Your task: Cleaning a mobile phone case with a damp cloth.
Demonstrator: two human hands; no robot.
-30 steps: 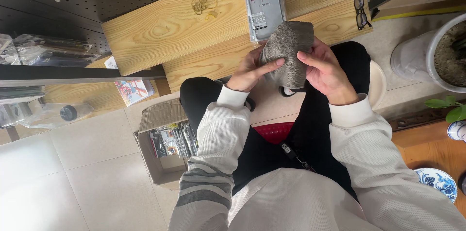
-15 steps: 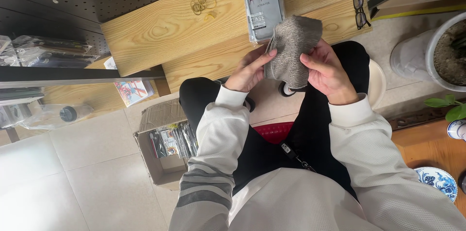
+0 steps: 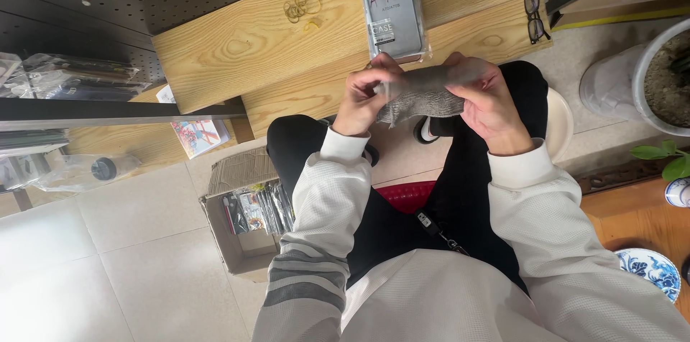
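Both hands hold a grey cloth [image 3: 424,94] over the lap, just short of the wooden bench [image 3: 237,40]. The left hand [image 3: 363,97] pinches its left edge with curled fingers, and the right hand [image 3: 485,101] grips the other end, so the cloth is drawn flat between them at a height easy to look at. At 12 o'clock from the cloth a clear phone case [image 3: 394,4] lies on the bench, within easy reach. Glasses [image 3: 533,17] lie at 2 o'clock. A cardboard box [image 3: 244,230] of packets sits on the floor at 8 o'clock.
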